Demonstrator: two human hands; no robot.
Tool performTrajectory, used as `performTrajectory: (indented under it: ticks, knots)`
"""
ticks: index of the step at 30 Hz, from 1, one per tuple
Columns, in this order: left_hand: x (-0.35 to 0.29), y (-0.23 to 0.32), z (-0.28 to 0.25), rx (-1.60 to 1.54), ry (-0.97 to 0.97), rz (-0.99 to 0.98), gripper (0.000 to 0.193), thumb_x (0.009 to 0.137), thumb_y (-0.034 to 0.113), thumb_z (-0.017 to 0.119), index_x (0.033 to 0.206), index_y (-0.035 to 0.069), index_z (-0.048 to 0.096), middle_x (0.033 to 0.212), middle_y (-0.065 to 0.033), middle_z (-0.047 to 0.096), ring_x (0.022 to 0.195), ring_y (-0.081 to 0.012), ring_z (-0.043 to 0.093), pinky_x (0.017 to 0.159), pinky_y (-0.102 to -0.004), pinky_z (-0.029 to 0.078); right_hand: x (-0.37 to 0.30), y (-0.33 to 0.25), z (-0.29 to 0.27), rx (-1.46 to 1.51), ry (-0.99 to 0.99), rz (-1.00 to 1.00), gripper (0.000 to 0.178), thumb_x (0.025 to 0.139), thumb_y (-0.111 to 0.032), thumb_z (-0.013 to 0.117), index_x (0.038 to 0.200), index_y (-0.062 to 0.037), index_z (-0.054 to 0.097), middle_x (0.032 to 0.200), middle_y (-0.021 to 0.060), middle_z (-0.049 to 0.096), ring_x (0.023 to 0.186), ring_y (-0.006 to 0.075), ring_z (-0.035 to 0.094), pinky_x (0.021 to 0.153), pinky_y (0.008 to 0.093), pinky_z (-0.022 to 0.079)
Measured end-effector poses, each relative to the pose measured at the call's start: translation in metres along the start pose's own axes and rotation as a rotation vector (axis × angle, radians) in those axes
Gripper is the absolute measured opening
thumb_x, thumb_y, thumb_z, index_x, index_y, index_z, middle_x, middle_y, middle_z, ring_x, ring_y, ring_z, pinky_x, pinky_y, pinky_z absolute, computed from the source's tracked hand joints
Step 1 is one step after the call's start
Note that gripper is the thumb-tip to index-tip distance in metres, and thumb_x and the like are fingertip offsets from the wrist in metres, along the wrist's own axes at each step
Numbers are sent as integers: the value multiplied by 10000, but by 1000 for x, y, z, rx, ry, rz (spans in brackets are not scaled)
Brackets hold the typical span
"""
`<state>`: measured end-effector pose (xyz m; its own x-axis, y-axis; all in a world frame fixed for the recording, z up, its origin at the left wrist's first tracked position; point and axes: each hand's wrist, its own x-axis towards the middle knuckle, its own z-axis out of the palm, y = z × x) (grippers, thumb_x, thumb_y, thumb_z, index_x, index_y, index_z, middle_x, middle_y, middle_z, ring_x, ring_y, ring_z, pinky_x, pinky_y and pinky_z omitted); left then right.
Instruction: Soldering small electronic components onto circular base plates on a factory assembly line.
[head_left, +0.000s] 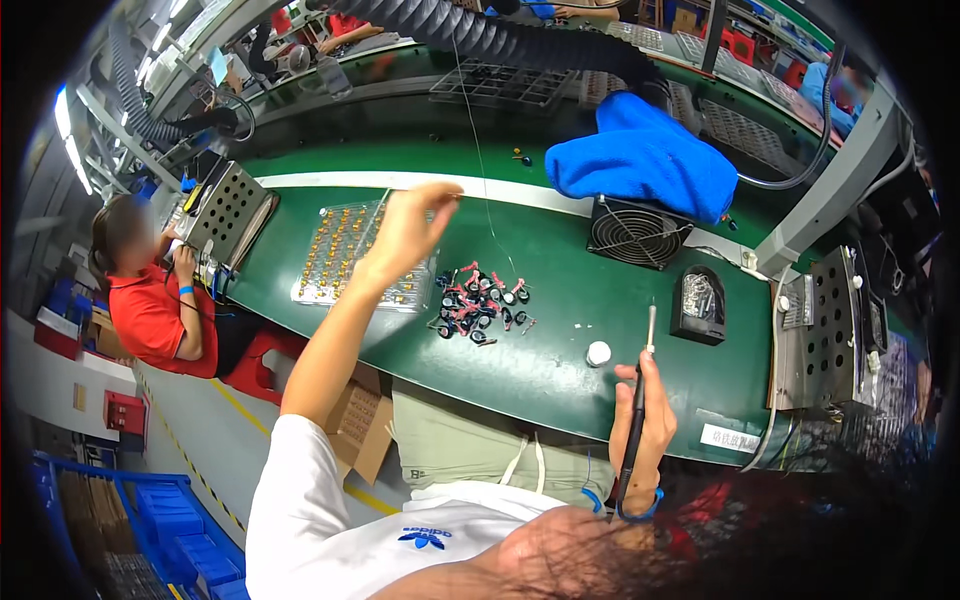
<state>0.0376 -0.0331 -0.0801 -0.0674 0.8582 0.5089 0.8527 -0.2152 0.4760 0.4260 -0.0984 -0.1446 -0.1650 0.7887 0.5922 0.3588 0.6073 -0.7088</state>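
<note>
My right hand (650, 425) grips a soldering iron (636, 430) like a pen, its tip pointing up and away over the near right of the bench. My left hand (415, 225) is raised over the far side, beside a clear plastic tray (328, 292) holding rows of small gold-coloured parts. Its fingers are curled into a pinch; what they hold, if anything, is too small to make out. A thin wire (484, 175) hangs down just right of that hand. Below lies a heap of small round black parts (480, 305) with red leads. A small white round pot (598, 353) stands left of the iron.
A black box of tip-cleaning wire (702, 308) sits at right. Behind it stand a black fan (638, 233) and a blue cloth (645, 155). Perforated metal boxes stand at the bench's right (835, 325) and left (228, 215) ends. A co-worker in red (160, 310) sits at left.
</note>
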Motion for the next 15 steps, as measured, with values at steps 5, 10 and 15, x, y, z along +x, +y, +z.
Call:
performTrajectory:
  ticks: [5,10,15]
  knots:
    - [-38,41,-4,222,-297,-2,220,892,19,718,1109,15,754,1039,-203,757,995,-368,732,875,-415,587,-5,3,0,21,5,-26,464,919,25,702,1367,64,589,954,197,744,831,336,740,749,406,584]
    - [-49,38,12,222,-224,28,192,868,36,742,1057,11,759,1024,-174,752,958,-358,732,866,-415,587,-11,4,-3,21,-4,-36,457,920,30,695,1361,77,583,944,202,742,834,335,747,749,401,588]
    - [-37,42,3,-299,-173,-86,186,911,-36,697,1091,-40,747,1095,-118,706,1004,-188,713,845,-298,582,-14,4,-8,17,33,-47,460,917,30,697,1360,78,583,950,204,747,837,335,752,765,398,593]
